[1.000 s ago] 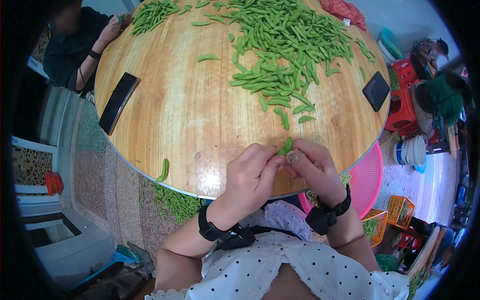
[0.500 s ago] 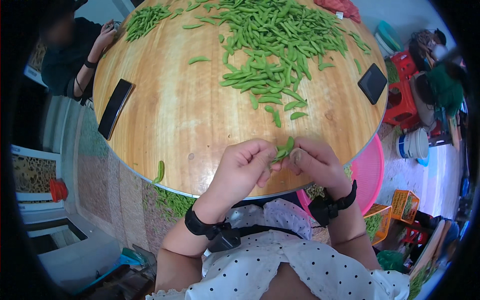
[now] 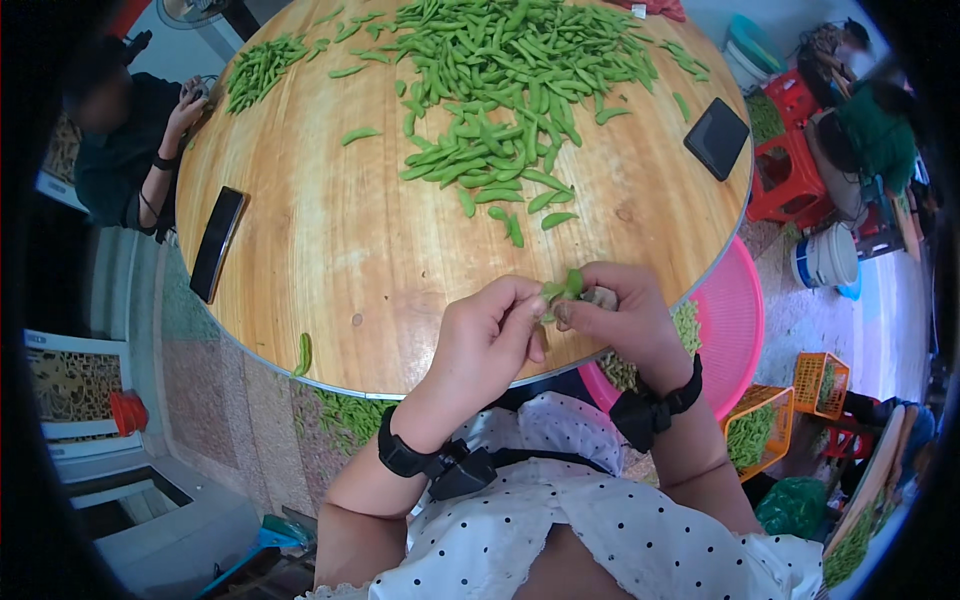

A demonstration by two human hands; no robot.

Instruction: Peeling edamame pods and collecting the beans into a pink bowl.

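Over the near edge of the round wooden table (image 3: 330, 270), both my hands meet at a green soybean pod (image 3: 573, 282). My left hand (image 3: 490, 330) is closed, pinching one end between thumb and forefinger. The other part sits in the closed fingers of my right hand (image 3: 630, 312). The pod looks bent or split, though fingers cover much of it. Beyond my hands lies a big heap of green pods (image 3: 500, 70), with a few loose ones at its near side. A single pod (image 3: 303, 354) rests by the table's rim to my left.
A black phone (image 3: 217, 245) lies at the left edge, a dark flat device (image 3: 717, 139) at the right. Below the table on my right is a pink basket (image 3: 735, 310) holding shelled beans. Another person (image 3: 125, 150) sits at the left beside a smaller pod pile (image 3: 265, 72).
My view has shifted a little, so the table and heap sit further left. My fingers have turned the pod, and it looks more bent or opened between them.
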